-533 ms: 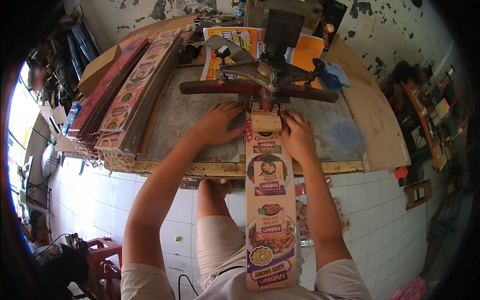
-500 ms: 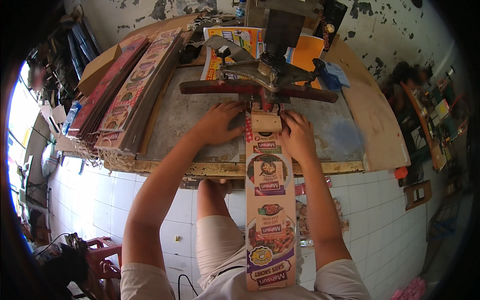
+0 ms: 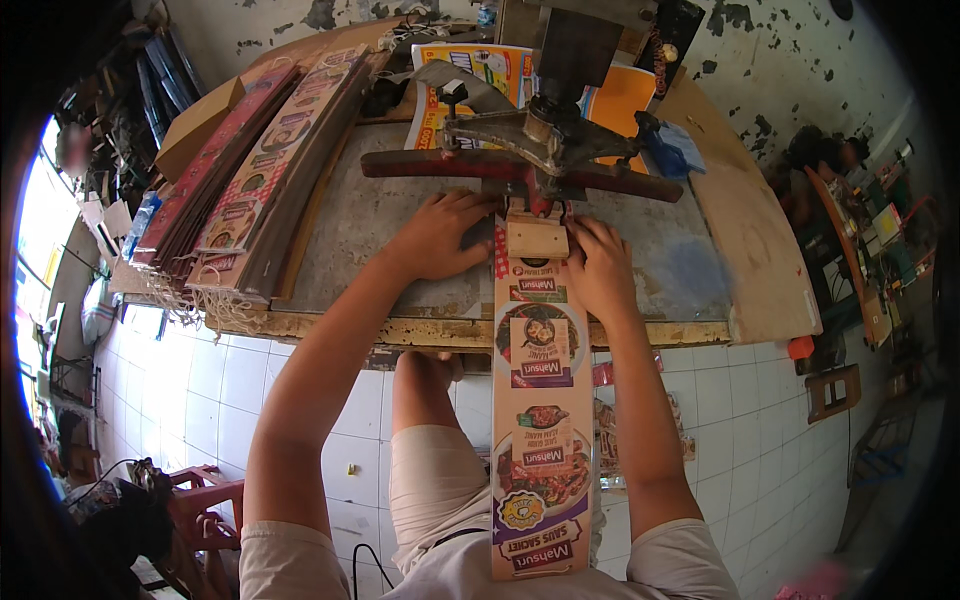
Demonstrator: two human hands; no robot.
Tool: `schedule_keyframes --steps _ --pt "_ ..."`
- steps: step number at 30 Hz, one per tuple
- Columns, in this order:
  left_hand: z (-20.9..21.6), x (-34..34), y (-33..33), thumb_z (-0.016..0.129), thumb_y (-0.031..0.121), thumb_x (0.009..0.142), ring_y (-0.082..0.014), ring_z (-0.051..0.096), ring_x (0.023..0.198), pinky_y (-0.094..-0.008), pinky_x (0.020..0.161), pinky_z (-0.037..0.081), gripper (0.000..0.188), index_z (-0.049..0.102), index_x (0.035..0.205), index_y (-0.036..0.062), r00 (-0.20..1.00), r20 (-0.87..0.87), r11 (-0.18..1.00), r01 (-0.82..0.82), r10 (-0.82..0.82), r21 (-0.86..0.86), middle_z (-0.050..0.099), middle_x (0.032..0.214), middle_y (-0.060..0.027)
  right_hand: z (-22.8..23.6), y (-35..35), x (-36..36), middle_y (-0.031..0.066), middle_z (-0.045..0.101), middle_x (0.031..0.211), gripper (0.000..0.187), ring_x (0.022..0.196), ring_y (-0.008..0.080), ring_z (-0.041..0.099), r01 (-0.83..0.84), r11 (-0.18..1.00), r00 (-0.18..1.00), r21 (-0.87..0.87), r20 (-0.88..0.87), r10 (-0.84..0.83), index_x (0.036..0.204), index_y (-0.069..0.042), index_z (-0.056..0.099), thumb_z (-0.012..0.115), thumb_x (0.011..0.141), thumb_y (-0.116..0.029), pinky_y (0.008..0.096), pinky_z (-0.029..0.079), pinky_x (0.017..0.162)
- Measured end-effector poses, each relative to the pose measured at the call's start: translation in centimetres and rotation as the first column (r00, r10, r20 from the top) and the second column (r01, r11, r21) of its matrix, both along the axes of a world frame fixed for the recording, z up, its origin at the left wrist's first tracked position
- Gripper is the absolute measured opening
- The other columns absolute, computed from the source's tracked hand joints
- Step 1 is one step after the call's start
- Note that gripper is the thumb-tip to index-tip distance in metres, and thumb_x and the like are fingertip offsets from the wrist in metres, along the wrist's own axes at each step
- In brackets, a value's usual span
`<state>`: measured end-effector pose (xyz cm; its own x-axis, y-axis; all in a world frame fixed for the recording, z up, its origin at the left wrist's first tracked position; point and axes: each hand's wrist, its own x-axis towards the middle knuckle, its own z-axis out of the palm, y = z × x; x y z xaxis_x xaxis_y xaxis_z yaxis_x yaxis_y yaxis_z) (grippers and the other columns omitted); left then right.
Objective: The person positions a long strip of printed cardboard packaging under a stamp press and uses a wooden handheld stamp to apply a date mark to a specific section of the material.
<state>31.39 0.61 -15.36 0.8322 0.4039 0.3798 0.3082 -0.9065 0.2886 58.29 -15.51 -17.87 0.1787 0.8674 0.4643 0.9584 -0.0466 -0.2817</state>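
Note:
A long printed cardboard strip (image 3: 541,400) with food pictures runs from my lap up over the table edge. Its far end passes under a heavy metal press (image 3: 540,150) with a red crossbar. On the strip, just in front of the press, sits a small wooden block (image 3: 537,239). My left hand (image 3: 445,235) lies flat on the metal plate, fingers stretched toward the press and thumb close to the strip's left edge. My right hand (image 3: 600,265) rests along the right edge, fingers extended beside the block. The strip's far end is hidden under the press.
Stacks of similar strips (image 3: 285,150) with loose strings lie at the table's left, beside a brown cardboard piece (image 3: 200,125). Printed sheets (image 3: 470,75) lie behind the press. A blue bundle (image 3: 675,150) sits at right. A red plastic stool (image 3: 205,520) stands on the tiled floor.
The view has shifted slightly. Both hands, the strip and the wooden block keep nearly the same places, and the press shows no clear movement.

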Motion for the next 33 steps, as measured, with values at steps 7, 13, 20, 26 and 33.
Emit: schedule_keyframes --steps 7,13,20,26,33 --pt "0.4 0.2 -0.2 0.067 0.042 0.098 -0.0414 0.055 0.149 -0.0570 0.126 0.042 0.072 0.061 0.159 0.0040 1.000 -0.027 1.000 -0.007 0.008 0.029 0.064 0.159 -0.0205 -0.3 0.1 0.2 0.0070 0.067 0.152 0.041 0.142 0.0317 0.059 0.000 1.000 1.000 0.008 0.018 0.000 0.146 -0.009 0.073 0.064 0.107 -0.016 0.0512 0.044 0.121" --pt "0.2 0.3 -0.3 0.068 0.042 0.098 -0.0408 0.055 0.150 -0.0566 0.127 0.042 0.073 0.060 0.159 0.0034 0.999 -0.029 0.998 -0.021 0.023 0.053 0.064 0.160 -0.0204 -0.2 0.0 0.3 0.0076 0.067 0.152 0.041 0.142 0.0318 0.059 -0.006 1.000 1.000 0.010 0.030 0.006 0.146 -0.009 0.073 0.064 0.107 -0.016 0.0510 0.044 0.121" --pt "0.1 0.0 -0.4 0.067 0.043 0.098 -0.0414 0.054 0.152 -0.0566 0.128 0.041 0.074 0.059 0.161 0.0043 0.999 -0.033 0.998 -0.027 0.028 0.053 0.061 0.164 -0.0213 -0.2 0.0 0.0 0.0082 0.068 0.150 0.039 0.140 0.0321 0.060 -0.003 0.999 1.000 0.032 0.028 0.002 0.143 -0.008 0.074 0.064 0.107 -0.015 0.0513 0.044 0.121" --pt "-0.1 -0.9 -3.0 0.067 0.038 0.103 -0.0409 0.050 0.158 -0.0556 0.131 0.038 0.069 0.058 0.162 0.0044 0.996 -0.012 0.995 -0.094 0.094 -0.042 0.058 0.167 -0.0214 0.9 -0.7 -0.2 0.0123 0.077 0.128 0.024 0.119 0.0362 0.070 -0.026 0.981 0.995 0.195 -0.088 0.044 0.126 -0.006 0.079 0.069 0.105 -0.010 0.0490 0.054 0.107" --pt "-0.5 -1.1 -9.8 0.071 0.032 0.104 -0.0379 0.051 0.158 -0.0537 0.130 0.039 0.067 0.057 0.163 0.0024 0.977 0.197 0.993 -0.060 0.080 -0.105 0.056 0.170 -0.0207 2.8 -1.6 -2.3 0.0150 0.080 0.123 0.022 0.101 0.0380 0.080 -0.183 0.927 0.935 0.326 -0.234 0.267 0.119 -0.002 0.078 0.081 0.103 -0.017 0.0436 0.065 0.086"
